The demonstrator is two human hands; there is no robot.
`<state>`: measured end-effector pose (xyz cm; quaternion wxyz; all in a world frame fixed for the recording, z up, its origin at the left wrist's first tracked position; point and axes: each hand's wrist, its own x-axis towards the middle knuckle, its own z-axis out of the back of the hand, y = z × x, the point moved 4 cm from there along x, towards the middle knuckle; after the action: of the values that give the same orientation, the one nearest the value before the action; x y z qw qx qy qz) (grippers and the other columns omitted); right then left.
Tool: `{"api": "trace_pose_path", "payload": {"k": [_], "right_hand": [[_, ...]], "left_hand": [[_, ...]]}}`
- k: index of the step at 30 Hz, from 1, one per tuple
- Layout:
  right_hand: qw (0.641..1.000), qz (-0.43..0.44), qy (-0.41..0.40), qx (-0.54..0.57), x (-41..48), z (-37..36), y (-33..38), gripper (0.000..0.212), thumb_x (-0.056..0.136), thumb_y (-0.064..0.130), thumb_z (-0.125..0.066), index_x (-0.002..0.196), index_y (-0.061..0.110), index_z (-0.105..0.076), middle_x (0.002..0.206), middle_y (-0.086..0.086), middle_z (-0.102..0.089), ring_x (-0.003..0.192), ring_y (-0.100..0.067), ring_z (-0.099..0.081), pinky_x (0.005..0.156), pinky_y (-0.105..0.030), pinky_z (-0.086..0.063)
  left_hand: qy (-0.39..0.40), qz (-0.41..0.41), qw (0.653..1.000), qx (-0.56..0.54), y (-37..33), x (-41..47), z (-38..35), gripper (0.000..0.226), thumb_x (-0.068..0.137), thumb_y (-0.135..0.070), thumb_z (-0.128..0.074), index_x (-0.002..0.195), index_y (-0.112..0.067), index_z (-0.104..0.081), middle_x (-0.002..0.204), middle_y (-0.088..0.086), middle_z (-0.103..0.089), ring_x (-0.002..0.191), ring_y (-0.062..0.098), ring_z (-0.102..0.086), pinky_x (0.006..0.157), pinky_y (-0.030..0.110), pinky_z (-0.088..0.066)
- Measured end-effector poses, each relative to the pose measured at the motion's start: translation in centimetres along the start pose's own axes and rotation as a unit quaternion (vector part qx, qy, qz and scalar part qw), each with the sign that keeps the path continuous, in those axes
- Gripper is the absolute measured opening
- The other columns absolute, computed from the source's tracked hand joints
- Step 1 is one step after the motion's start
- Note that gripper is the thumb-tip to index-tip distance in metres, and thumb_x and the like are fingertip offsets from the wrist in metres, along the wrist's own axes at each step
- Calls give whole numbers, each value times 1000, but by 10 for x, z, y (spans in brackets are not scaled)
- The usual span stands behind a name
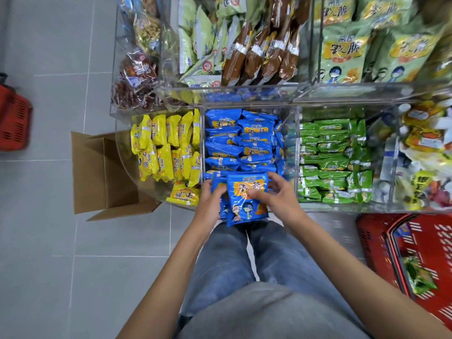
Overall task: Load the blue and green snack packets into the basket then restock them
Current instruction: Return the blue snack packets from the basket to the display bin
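Blue snack packets (247, 199), a small stack, gripped between both hands at the near edge of the middle compartment of a clear bin (297, 133); left hand (211, 201) curled round the stack's left side; right hand (278, 194) pinching the front packet, thumb across its face, fingers over its top right corner; more blue packets (244, 140) piled in rows in that same compartment; green snack packets (327, 162) stacked in the compartment just to the right; yellow packets (166, 148) in the one to the left; red basket (381, 243) on the floor at lower right, beside the right leg, apart from the held stack, with loose green packets (418, 277) lying inside; open cardboard box (102, 177) on the floor to the left, partly under the bin's corner; second red basket (14, 118) at the far left edge
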<state>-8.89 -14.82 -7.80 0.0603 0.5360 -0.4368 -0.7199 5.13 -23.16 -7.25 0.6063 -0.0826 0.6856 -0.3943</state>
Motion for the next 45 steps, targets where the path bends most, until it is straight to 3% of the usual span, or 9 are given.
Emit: {"api": "trace_pose_path", "payload": {"k": [3,8,13,19,26,32,35,37,45], "right_hand": [[999,0,-24,43,7,20,2,46,67,1,-79,106,8,-56,100,-9,-65,86,-15,-66,73,-26,-56],[989,86,-96,-66,26,44,5,38,67,-12,-74,74,17,-51,73,-1,-61,64,-8,-62,64,-22,-52],[953,137,-101,-251,51,26,-14,27,69,2,-78,83,11,-57,84,-4,-63,76,-12,-57,64,-8,-41],[914,137,-139,-356,54,18,-41,34,76,17,-76,105,12,-60,107,-9,-63,92,-26,-61,78,-34,-49],[897,191,-175,-358,28,31,-29,51,79,33,-72,120,10,-51,117,-6,-55,108,-22,-51,81,-29,-41],[968,164,12,-190,6,20,-19,33,72,19,-79,101,19,-62,88,2,-66,76,-5,-61,67,-21,-52],[961,172,-32,-214,6,21,-23,26,69,14,-81,91,9,-68,81,-6,-70,74,-24,-66,70,-42,-55],[955,180,-62,-228,9,26,-28,31,68,11,-80,98,12,-70,86,-4,-72,74,-26,-67,70,-41,-56],[938,109,-117,-308,28,33,-65,31,69,12,-79,90,11,-57,85,0,-62,78,-23,-61,71,-34,-50]], "left_hand": [[-45,-11,999,6,5,4,12,14,94,-16,-53,95,-29,-49,103,2,-64,98,26,-65,85,45,-54],[-107,-6,994,-26,13,9,36,20,94,-12,-54,111,-20,-46,94,-3,-64,75,13,-66,51,21,-53],[-124,8,992,-18,19,8,44,20,95,-15,-54,113,-21,-46,91,-6,-64,71,8,-65,45,17,-49],[-114,17,993,-31,21,4,38,20,93,-13,-57,109,-20,-48,90,-5,-66,64,7,-67,45,20,-52],[-26,-3,999,-31,13,0,19,23,88,-3,-61,93,-23,-50,88,-2,-68,62,2,-69,47,17,-50],[98,-49,990,86,-4,-2,-9,30,86,-2,-63,93,-28,-50,91,-4,-64,70,4,-63,57,19,-50],[139,-112,967,183,-9,0,-26,31,84,-1,-66,92,-26,-50,94,-1,-63,77,8,-60,64,16,-48],[111,-175,936,283,-9,5,-31,29,80,-5,-69,98,-22,-56,103,0,-64,89,17,-60,76,23,-48],[29,-277,723,633,12,23,-38,42,87,-38,-63,128,-32,-56,118,-5,-59,114,19,-45,96,33,-32]]}}
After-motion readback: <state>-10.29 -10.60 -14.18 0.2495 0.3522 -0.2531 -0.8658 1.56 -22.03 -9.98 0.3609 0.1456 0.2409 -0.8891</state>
